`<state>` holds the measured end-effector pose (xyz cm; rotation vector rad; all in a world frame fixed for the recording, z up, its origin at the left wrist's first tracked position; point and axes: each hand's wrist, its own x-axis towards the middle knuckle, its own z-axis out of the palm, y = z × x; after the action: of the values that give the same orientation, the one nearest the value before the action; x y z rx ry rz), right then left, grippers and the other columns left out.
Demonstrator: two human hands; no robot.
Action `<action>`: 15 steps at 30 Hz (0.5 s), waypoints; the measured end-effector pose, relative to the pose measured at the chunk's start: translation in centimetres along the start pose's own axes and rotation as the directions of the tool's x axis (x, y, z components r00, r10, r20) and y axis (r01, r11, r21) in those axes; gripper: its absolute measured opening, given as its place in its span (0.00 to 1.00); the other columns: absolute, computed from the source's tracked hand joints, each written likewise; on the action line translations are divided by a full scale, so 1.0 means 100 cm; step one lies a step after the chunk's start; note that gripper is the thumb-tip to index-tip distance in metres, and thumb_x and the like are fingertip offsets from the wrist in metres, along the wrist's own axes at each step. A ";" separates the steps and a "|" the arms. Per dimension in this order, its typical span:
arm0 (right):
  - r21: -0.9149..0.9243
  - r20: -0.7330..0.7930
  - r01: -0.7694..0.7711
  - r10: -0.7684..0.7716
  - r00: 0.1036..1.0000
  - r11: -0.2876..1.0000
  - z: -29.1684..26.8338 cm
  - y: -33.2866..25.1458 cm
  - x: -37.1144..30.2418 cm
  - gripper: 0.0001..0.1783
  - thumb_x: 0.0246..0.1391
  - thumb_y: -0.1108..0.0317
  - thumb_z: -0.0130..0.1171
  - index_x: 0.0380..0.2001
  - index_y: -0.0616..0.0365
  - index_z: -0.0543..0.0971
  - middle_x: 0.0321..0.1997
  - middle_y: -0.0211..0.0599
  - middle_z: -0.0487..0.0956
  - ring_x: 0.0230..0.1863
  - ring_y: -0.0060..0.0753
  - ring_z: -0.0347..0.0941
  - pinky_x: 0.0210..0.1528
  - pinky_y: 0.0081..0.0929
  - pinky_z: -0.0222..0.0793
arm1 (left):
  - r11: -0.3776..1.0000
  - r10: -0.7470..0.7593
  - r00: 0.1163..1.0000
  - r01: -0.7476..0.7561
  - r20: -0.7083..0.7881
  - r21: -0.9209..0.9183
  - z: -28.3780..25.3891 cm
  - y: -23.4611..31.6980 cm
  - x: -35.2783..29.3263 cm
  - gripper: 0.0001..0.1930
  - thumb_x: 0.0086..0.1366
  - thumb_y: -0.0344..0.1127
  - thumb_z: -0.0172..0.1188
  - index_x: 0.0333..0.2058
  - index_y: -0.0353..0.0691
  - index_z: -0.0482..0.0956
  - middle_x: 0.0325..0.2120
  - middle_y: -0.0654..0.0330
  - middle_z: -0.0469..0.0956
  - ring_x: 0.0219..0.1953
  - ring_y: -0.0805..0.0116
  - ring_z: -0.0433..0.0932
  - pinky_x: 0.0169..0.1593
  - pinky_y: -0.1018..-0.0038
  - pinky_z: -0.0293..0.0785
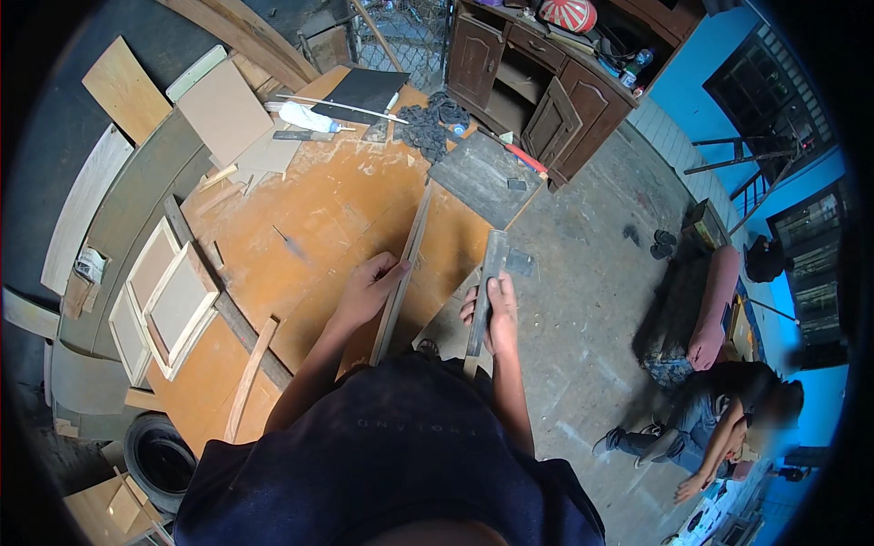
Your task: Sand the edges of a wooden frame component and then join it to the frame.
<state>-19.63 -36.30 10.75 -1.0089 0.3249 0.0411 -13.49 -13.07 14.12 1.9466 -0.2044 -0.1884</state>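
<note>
Listing the head view, centre of the frame outward.

Strip (415, 235): long, narrow, wooden; frame centre, by the right part of the orange table (323, 214). Long axis runs up the frame, upper end leaning right.

Left hand (371, 289): at the strip's left side, thumb and forefinger pinched narrow on its edge; the nearer hand to it.

Bar (496, 253): flat, dark grey, right of the strip and apart from it, roughly parallel.

Right hand (494, 314): closed round the bar, thumb on the near face, fingers curled behind. The strip lies left of these fingers, across a gap.

Also present: pale frames (212, 293), left; bottle (308, 116), white, upper left of centre; cloths (422, 133), dark, top centre; board (469, 177), dark grey, above the bar; cabinet (596, 100), brown, top right; tyre (159, 460), lower left; seated co-worker (728, 414), lower right.

Writing: faint lettering across the shirt (391, 473), bottom centre, not transcribed. Any label on the bottle is too small to read.
</note>
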 end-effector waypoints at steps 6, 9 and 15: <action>-0.316 0.184 0.054 0.006 0.983 0.947 0.015 -0.010 0.013 0.23 0.72 0.58 0.45 0.65 0.53 0.65 0.25 0.34 0.77 0.18 0.23 0.71 0.20 0.20 0.66 | 0.994 -0.035 0.999 0.037 0.029 -0.100 0.006 -0.001 0.002 0.12 0.71 0.37 0.58 0.30 0.39 0.69 0.23 0.70 0.60 0.28 0.81 0.58 0.31 0.77 0.57; -0.316 0.230 0.093 -0.019 0.973 0.944 0.022 -0.017 0.021 0.21 0.72 0.58 0.45 0.63 0.53 0.65 0.25 0.34 0.77 0.18 0.22 0.71 0.20 0.20 0.65 | 0.972 0.049 0.999 -0.048 0.003 -0.231 0.013 -0.016 0.008 0.13 0.68 0.40 0.63 0.37 0.37 0.72 0.24 0.68 0.68 0.28 0.77 0.66 0.32 0.76 0.64; -0.189 0.211 0.068 -0.027 0.977 0.980 0.026 -0.025 0.022 0.16 0.72 0.59 0.45 0.57 0.54 0.68 0.25 0.35 0.77 0.19 0.24 0.73 0.20 0.20 0.65 | 0.959 0.280 0.953 -0.274 -0.115 0.066 0.021 -0.033 0.062 0.27 0.61 0.41 0.69 0.55 0.34 0.71 0.47 0.54 0.74 0.47 0.65 0.72 0.52 0.69 0.70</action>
<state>-16.43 -35.70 13.47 -1.1965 0.1062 0.1359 -7.80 -15.15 10.10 1.9464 -0.4002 0.1236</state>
